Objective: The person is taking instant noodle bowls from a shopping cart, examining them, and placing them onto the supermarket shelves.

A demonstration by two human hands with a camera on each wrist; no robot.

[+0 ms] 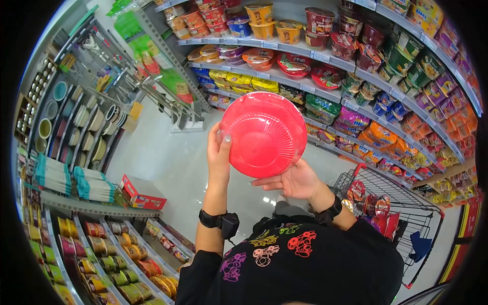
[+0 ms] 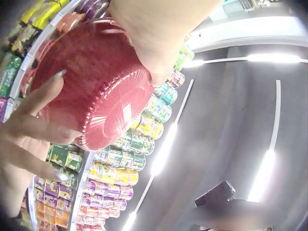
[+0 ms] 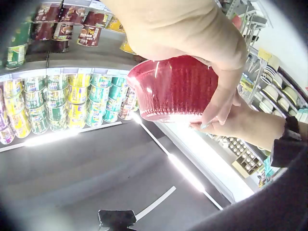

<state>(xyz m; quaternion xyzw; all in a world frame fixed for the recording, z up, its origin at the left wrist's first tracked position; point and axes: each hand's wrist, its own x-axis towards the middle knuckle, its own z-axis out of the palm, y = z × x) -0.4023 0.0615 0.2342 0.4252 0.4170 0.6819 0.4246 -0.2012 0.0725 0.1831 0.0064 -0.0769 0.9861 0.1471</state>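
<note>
Several long grey metal shelves [image 1: 297, 50] curve across the head view, with packaged cups [image 1: 262, 14] stacked along their front edges. At the right, lower down, stands a black wire shopping cart with red trim [image 1: 405, 191]; round red-topped packages [image 1: 382, 205] lie inside, towards its left edge. Between shelves and wearer, a round red plastic bowl with a ribbed base [image 1: 264, 152] is held up above the pale, shiny floor [image 1: 180, 170], its base apparently tilted towards the head camera. Being round, it has no long axis across its face.

The left hand [image 1: 217, 152] is the nearer: it grips the bowl's left edge, thumb on the facing side, the other fingers mostly hidden behind. The right hand [image 1: 297, 180] lies just below the lower right edge, palm turned up, fingers loosely straight and not closed round anything.

The left wrist view shows what the head view hides: the right hand's spread fingers, one tip laid over the bowl's side, another clear of it. Whether that tip presses, I cannot tell. The right wrist view adds the deep, upright-ribbed wall; only the head view shows the cart.
</note>
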